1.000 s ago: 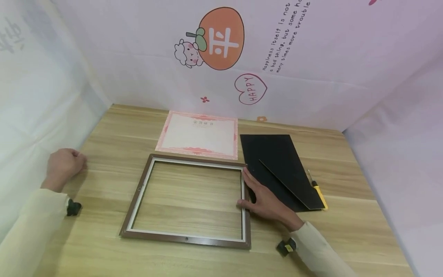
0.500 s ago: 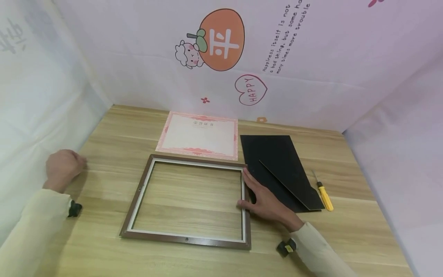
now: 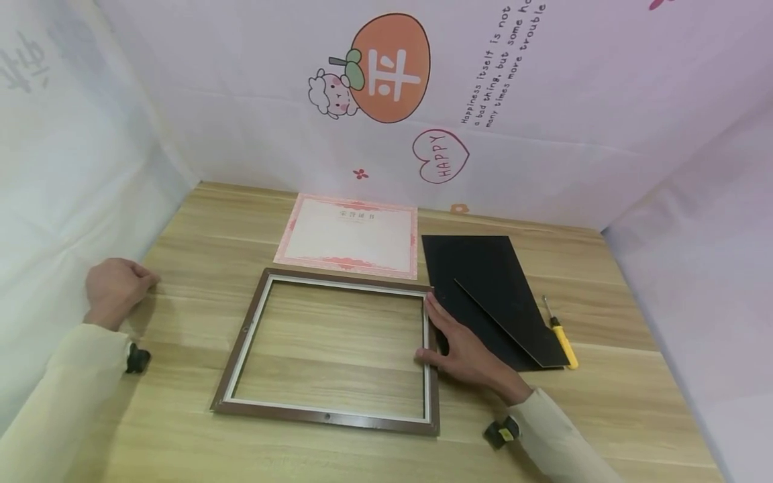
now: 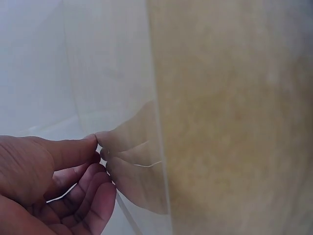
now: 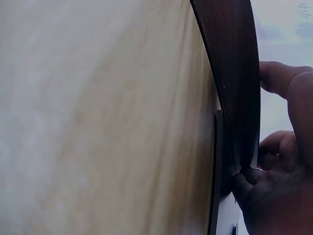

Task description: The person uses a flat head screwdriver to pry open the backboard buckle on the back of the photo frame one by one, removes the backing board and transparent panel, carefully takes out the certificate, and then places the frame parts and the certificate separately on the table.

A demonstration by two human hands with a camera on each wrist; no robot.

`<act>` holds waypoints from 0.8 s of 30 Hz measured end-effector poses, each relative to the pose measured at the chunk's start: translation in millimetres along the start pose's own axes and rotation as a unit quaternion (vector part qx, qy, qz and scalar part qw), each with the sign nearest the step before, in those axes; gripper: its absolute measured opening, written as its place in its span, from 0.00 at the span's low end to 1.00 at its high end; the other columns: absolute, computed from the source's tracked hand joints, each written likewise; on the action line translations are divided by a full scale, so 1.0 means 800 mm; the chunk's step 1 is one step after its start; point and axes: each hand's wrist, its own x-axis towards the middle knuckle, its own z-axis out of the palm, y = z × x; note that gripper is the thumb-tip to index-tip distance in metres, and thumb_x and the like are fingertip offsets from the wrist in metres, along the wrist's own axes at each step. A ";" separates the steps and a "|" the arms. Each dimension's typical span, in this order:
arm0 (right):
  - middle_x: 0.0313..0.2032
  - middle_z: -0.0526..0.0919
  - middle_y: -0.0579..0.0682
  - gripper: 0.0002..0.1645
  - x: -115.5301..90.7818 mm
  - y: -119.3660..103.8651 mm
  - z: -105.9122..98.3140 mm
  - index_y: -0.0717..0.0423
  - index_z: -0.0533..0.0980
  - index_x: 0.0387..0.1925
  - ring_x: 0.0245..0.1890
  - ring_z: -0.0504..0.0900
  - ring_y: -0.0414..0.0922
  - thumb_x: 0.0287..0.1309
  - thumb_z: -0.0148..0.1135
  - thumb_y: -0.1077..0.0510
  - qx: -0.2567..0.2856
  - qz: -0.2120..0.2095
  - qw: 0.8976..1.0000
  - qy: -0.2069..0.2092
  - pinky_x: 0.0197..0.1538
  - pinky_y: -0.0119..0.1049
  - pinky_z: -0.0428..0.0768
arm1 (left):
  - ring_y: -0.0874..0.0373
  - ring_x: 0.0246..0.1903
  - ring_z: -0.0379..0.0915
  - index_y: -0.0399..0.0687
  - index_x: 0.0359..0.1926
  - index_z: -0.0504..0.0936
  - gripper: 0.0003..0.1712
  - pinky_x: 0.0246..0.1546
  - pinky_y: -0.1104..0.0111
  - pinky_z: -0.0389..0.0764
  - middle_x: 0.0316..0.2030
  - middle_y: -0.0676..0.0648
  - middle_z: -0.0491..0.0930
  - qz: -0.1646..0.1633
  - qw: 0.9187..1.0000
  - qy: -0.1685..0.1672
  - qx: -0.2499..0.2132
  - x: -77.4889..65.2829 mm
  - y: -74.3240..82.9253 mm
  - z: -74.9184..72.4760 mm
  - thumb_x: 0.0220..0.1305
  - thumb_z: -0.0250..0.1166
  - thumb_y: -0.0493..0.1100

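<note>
A brown picture frame with a pale inner lip lies flat on the table, with table showing through it. My right hand holds its right side, the thumb over the inner edge. In the right wrist view, fingers meet the dark frame bar. Over at the table's left edge is my left hand, away from the frame. The left wrist view shows this left hand with curled fingers, tips close together at a glossy surface that mirrors them. Whether they pinch something thin there is unclear.
Behind the frame lies a pink-bordered certificate. A black backing board with a raised flap lies to the right, partly behind my right hand. Beside it is a yellow-handled screwdriver. White cloth walls enclose the table's back and sides.
My left hand has shifted slightly right, its fingertips reaching out a bit more. The screwdriver first moved right, clear of the board, then slightly back. My right hand and the frame stay put.
</note>
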 end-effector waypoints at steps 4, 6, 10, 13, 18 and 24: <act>0.79 0.37 0.47 0.58 -0.003 0.002 -0.001 0.51 0.40 0.78 0.78 0.45 0.51 0.61 0.64 0.39 0.001 0.003 1.000 0.003 0.74 0.54 0.60 | 0.34 0.33 0.77 0.32 0.28 0.86 0.16 0.32 0.54 0.73 0.26 0.35 0.85 0.000 1.000 0.003 -0.011 0.003 0.001 0.003 0.60 0.64 0.44; 0.79 0.37 0.47 0.58 -0.003 0.002 -0.001 0.51 0.40 0.78 0.78 0.45 0.51 0.61 0.64 0.39 0.001 0.004 1.000 0.004 0.74 0.55 0.60 | 0.33 0.35 0.77 0.32 0.28 0.86 0.16 0.34 0.53 0.72 0.26 0.35 0.85 -0.003 1.000 0.003 -0.016 0.004 0.002 0.005 0.61 0.64 0.44; 0.79 0.37 0.47 0.58 -0.003 0.001 -0.001 0.50 0.40 0.78 0.78 0.45 0.51 0.61 0.64 0.39 0.001 0.005 1.000 0.004 0.75 0.55 0.59 | 0.33 0.36 0.76 0.32 0.29 0.86 0.16 0.34 0.54 0.71 0.27 0.35 0.86 -0.005 1.000 0.008 -0.025 0.005 0.002 0.006 0.61 0.65 0.44; 0.79 0.37 0.47 0.58 -0.001 0.001 0.000 0.50 0.39 0.78 0.78 0.44 0.51 0.61 0.64 0.39 0.001 0.004 1.000 0.005 0.75 0.54 0.59 | 0.33 0.36 0.76 0.31 0.31 0.86 0.16 0.35 0.54 0.70 0.28 0.35 0.86 -0.006 0.999 0.011 -0.031 0.004 0.002 0.005 0.61 0.65 0.44; 0.79 0.38 0.48 0.58 0.004 0.001 0.002 0.51 0.41 0.78 0.78 0.44 0.51 0.61 0.65 0.40 0.008 0.002 1.000 0.011 0.75 0.54 0.57 | 0.32 0.37 0.76 0.29 0.35 0.84 0.18 0.36 0.54 0.71 0.33 0.32 0.85 0.022 0.999 0.030 -0.039 -0.001 0.007 0.003 0.61 0.64 0.45; 0.79 0.42 0.52 0.56 0.003 0.001 -0.001 0.54 0.45 0.78 0.78 0.47 0.55 0.61 0.66 0.43 0.020 0.010 0.999 0.035 0.73 0.59 0.59 | 0.28 0.43 0.76 0.25 0.50 0.76 0.28 0.43 0.44 0.75 0.46 0.24 0.79 0.091 0.995 0.006 -0.046 -0.015 0.027 -0.001 0.71 0.56 0.51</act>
